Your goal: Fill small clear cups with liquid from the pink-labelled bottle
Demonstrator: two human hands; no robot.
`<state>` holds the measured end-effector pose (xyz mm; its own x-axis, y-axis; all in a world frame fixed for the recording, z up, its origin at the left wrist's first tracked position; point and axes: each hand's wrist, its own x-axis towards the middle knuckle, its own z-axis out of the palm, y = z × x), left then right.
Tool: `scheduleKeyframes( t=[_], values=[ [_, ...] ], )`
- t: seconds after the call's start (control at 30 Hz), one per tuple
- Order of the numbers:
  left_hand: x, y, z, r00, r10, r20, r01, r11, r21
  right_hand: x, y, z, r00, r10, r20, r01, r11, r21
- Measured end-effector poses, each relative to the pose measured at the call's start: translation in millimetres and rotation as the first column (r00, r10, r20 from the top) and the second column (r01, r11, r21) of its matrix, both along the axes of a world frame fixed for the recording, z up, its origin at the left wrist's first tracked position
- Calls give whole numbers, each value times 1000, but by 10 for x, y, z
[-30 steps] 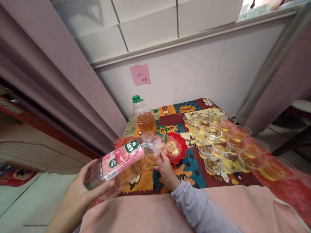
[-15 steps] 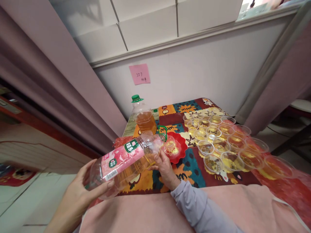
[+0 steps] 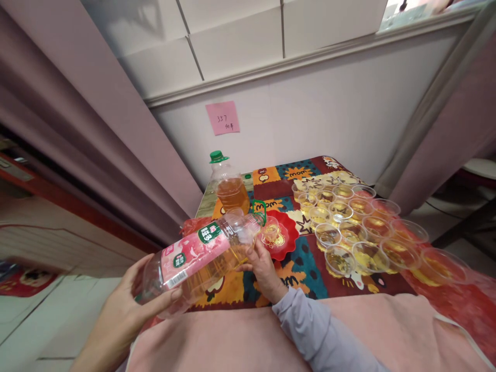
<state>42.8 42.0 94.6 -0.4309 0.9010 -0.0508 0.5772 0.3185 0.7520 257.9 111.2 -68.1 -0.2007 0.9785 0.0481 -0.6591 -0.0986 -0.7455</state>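
A large clear bottle [image 3: 197, 253] with a pink label and yellowish drink inside is tilted nearly flat, its neck toward the right. My left hand [image 3: 134, 305] wraps round its base. Near the neck, my right hand [image 3: 263, 266] grips the bottle from below. A green ring handle [image 3: 259, 212] surrounds the neck. Just beyond the mouth, a clear plastic cup [image 3: 270, 227] stands on a red scalloped plate [image 3: 289, 238]; whether liquid is flowing into it I cannot make out.
Several clear cups of yellow drink [image 3: 351, 232] stand in rows at the right. A second bottle [image 3: 232, 194], green-capped and partly full, stands behind. A loose green cap [image 3: 247, 176] lies near it. Patterned cloth [image 3: 306, 263] covers the table; a pink note [image 3: 223, 118] is on the wall.
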Motion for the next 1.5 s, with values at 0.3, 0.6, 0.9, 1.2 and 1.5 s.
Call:
scheduleKeyframes(
  t=[0.3,0.6,0.9,1.2,1.5],
  values=[
    [20,-15,11,1000,14,-8,-14,999,30,-11,1,-36,1000,0,-5,0,1000,-3],
    [-25,-27,-30,999,-19,-33,19,1000,18,-5,-5,-1,1000,-4,-2,4,1000,2],
    [-46,-33,-57,999,-13,-34,15,999,34,-4,-1,-25,1000,5,3,-5,1000,0],
    [-34,-15,-26,1000,-16,-20,16,1000,10,-7,0,-16,1000,-6,-6,6,1000,-3],
    [-17,-26,-32,1000,1,-22,-1,1000,29,-18,9,-17,1000,4,-8,-4,1000,-2]
  ],
)
